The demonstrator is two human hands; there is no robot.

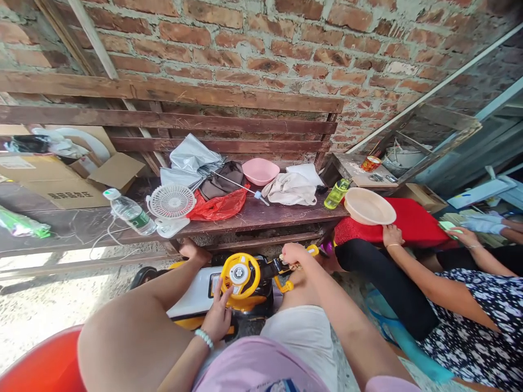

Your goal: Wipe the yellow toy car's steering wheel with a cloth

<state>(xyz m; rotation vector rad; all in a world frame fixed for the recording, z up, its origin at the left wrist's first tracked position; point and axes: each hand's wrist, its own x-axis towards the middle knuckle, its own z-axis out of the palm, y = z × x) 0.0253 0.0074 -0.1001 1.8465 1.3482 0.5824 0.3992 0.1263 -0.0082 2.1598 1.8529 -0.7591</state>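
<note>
On the ground before the front edge of a dark brown wooden bench (281,215), nearer its right end, stands a white, black and yellow plastic ride-on toy (194,292), set between the person's knees. The left hand (217,317), wearing a pale bead bracelet, has its fingers extended and slightly apart, resting on the lower left of a round yellow plastic steering wheel (239,274) and not wrapped around its rim. The right hand (295,255) is curled at a black plastic arm with yellow ends (268,269) at the toy's right; its own fingers hide the contact, so I cannot tell whether it pinches a small part there or only steadies the arm. As for how far along things are, the toy looks largely together: the steering wheel sits in place above the body, and what seems unsettled is the spot under the right hand. Along the bench's front edge lie a clear plastic bottle with a green label (133,215), a white round-caged fan (171,201) and a crumpled red plastic bag (223,207); a pink plastic basin (261,171) sits towards the back edge, and a translucent yellow-green bottle (336,194) near the front right corner
</note>
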